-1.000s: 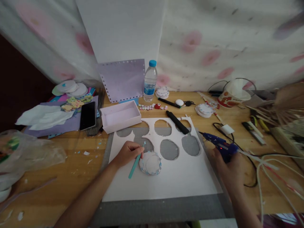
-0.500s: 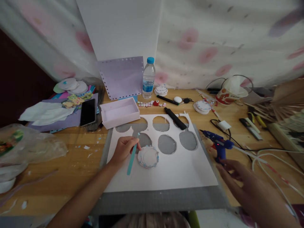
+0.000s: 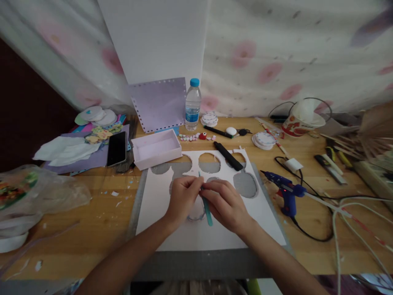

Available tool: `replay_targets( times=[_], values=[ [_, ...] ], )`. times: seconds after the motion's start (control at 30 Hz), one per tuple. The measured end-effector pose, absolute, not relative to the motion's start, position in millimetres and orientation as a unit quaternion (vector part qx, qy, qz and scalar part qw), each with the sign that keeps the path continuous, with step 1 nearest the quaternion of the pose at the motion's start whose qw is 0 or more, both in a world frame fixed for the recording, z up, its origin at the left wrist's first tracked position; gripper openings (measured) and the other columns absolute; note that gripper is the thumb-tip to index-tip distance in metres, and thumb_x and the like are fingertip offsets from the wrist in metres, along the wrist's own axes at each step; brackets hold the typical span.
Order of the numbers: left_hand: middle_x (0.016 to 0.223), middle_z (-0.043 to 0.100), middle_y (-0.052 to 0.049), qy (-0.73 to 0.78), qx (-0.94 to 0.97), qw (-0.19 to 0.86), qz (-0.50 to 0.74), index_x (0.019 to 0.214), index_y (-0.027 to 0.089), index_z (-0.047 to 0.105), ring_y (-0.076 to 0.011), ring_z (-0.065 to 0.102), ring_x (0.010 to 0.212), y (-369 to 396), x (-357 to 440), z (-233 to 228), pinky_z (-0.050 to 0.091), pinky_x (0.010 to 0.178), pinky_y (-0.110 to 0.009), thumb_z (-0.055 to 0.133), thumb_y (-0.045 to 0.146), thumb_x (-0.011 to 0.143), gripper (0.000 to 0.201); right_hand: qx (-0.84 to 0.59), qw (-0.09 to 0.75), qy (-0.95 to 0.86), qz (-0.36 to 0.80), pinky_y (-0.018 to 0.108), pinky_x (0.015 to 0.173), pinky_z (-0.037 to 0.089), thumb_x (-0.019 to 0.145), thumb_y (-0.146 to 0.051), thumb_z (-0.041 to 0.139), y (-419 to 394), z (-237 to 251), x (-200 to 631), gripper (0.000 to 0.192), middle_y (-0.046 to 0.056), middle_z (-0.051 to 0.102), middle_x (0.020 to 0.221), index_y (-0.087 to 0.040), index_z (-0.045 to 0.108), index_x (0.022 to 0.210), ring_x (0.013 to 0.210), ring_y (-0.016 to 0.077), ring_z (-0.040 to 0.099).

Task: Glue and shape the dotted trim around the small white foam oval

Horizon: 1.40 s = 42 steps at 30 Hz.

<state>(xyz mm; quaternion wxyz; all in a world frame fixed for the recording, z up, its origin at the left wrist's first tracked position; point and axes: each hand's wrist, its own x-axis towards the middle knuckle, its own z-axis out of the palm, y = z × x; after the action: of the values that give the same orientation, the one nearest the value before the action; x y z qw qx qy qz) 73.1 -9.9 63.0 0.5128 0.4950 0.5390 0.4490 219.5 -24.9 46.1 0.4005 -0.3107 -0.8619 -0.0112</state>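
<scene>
Both hands meet over the white sheet with cut-out holes (image 3: 242, 229). My left hand (image 3: 184, 200) pinches the upper end of a teal strip (image 3: 208, 212). From the other side, the fingers of my right hand (image 3: 225, 203) close on the same strip near its top; its lower end hangs free. Beneath the hands a round white disc with a blue-dotted edge (image 3: 196, 215) lies on the sheet, partly covered by them. To the right, a blue glue gun (image 3: 287, 190) rests on the table, apart from both hands, its red light on.
A grey cutting mat (image 3: 190, 264) lies under the sheet. Behind stand a pale box (image 3: 156, 149), a water bottle (image 3: 192, 106) and a black pen-like tool (image 3: 227, 156). Cables (image 3: 337, 229) run across the right side. A phone (image 3: 117, 149) and a plastic bag (image 3: 67, 194) are at left.
My right hand has let go of the glue gun, now on the table, and moved left to the teal strip. My left hand has brought the strip rightward, over the disc.
</scene>
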Motion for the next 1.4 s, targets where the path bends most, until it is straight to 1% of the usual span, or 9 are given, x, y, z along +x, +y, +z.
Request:
replay_targets(
  times=[0.1, 0.2, 0.27, 0.33, 0.43, 0.47, 0.53, 0.8, 1.4],
  values=[
    [0.046, 0.030, 0.005, 0.543, 0.530, 0.501, 0.416, 0.047, 0.017, 0.044, -0.0082, 0.032, 0.047, -7, 69, 60, 0.025, 0.046, -0.023, 0.054, 0.040, 0.084, 0.044, -0.320, 0.454, -0.831, -0.004, 0.036, 0.071, 0.055, 0.086, -0.008, 0.057, -18, 33, 221, 0.034, 0.008, 0.069, 0.098, -0.025, 0.055, 0.115, 0.084, 0.0207, 0.063],
    [0.050, 0.044, 0.004, 0.528, 0.605, 0.457, 0.384, 0.062, 0.016, 0.060, -0.0102, 0.041, 0.050, -5, 54, 55, 0.031, 0.049, -0.023, 0.050, 0.039, 0.089, 0.037, -0.399, 0.554, -0.727, 0.070, 0.033, 0.064, 0.051, 0.084, -0.011, 0.061, -13, 22, 226, 0.024, 0.004, 0.065, 0.084, -0.026, 0.056, 0.101, 0.074, 0.0176, 0.061],
    [0.066, 0.058, 0.000, 0.493, 0.682, 0.404, 0.358, 0.072, 0.017, 0.064, -0.0132, 0.051, 0.063, -4, 40, 50, 0.040, 0.059, -0.024, 0.054, 0.031, 0.087, 0.024, -0.463, 0.604, -0.629, 0.155, 0.031, 0.061, 0.049, 0.085, -0.018, 0.062, -9, 17, 230, 0.010, 0.002, 0.059, 0.076, -0.024, 0.055, 0.090, 0.070, 0.0164, 0.059],
    [0.087, 0.063, -0.004, 0.432, 0.757, 0.370, 0.322, 0.084, 0.018, 0.064, -0.0180, 0.057, 0.084, -2, 27, 45, 0.045, 0.078, -0.029, 0.060, 0.026, 0.082, 0.009, -0.499, 0.621, -0.550, 0.251, 0.028, 0.058, 0.047, 0.085, -0.027, 0.063, -6, 13, 235, 0.011, 0.001, 0.055, 0.074, -0.023, 0.054, 0.083, 0.067, 0.0150, 0.055],
    [0.098, 0.062, -0.006, 0.367, 0.812, 0.354, 0.282, 0.087, 0.020, 0.062, -0.0211, 0.055, 0.099, 3, 15, 38, 0.043, 0.090, -0.034, 0.062, 0.020, 0.081, 0.006, -0.496, 0.614, -0.492, 0.367, 0.026, 0.055, 0.044, 0.082, -0.034, 0.067, -1, 6, 241, 0.019, -0.001, 0.053, 0.073, -0.022, 0.053, 0.080, 0.062, 0.0125, 0.051],
    [0.096, 0.063, -0.006, 0.352, 0.819, 0.359, 0.276, 0.084, 0.019, 0.061, -0.0205, 0.056, 0.097, 6, 14, 36, 0.043, 0.089, -0.034, 0.060, 0.018, 0.082, 0.002, -0.487, 0.611, -0.483, 0.394, 0.026, 0.055, 0.043, 0.081, -0.035, 0.068, 0, 3, 242, 0.020, -0.001, 0.052, 0.073, -0.021, 0.053, 0.080, 0.061, 0.0119, 0.050],
    [0.092, 0.064, -0.006, 0.328, 0.821, 0.380, 0.272, 0.079, 0.019, 0.059, -0.0191, 0.058, 0.093, 12, 14, 32, 0.044, 0.086, -0.033, 0.055, 0.016, 0.087, 0.009, -0.472, 0.603, -0.478, 0.431, 0.026, 0.056, 0.042, 0.081, -0.036, 0.068, 1, -2, 243, 0.020, -0.002, 0.051, 0.072, -0.021, 0.053, 0.079, 0.061, 0.0116, 0.049],
    [0.080, 0.059, -0.005, 0.338, 0.809, 0.392, 0.278, 0.082, 0.017, 0.058, -0.0173, 0.054, 0.079, 23, 15, 10, 0.043, 0.075, -0.030, 0.048, 0.021, 0.094, 0.015, -0.450, 0.544, -0.477, 0.524, 0.024, 0.052, 0.036, 0.080, -0.039, 0.068, 1, -3, 243, 0.025, -0.003, 0.047, 0.068, -0.021, 0.051, 0.078, 0.058, 0.0107, 0.044],
    [0.080, 0.058, -0.005, 0.332, 0.818, 0.373, 0.287, 0.084, 0.017, 0.057, -0.0181, 0.052, 0.080, 19, 13, 1, 0.042, 0.075, -0.031, 0.048, 0.019, 0.094, 0.013, -0.454, 0.527, -0.508, 0.507, 0.024, 0.055, 0.043, 0.078, -0.040, 0.071, 0, -3, 239, 0.025, -0.002, 0.051, 0.071, -0.022, 0.055, 0.077, 0.062, 0.0122, 0.049]
  ],
)
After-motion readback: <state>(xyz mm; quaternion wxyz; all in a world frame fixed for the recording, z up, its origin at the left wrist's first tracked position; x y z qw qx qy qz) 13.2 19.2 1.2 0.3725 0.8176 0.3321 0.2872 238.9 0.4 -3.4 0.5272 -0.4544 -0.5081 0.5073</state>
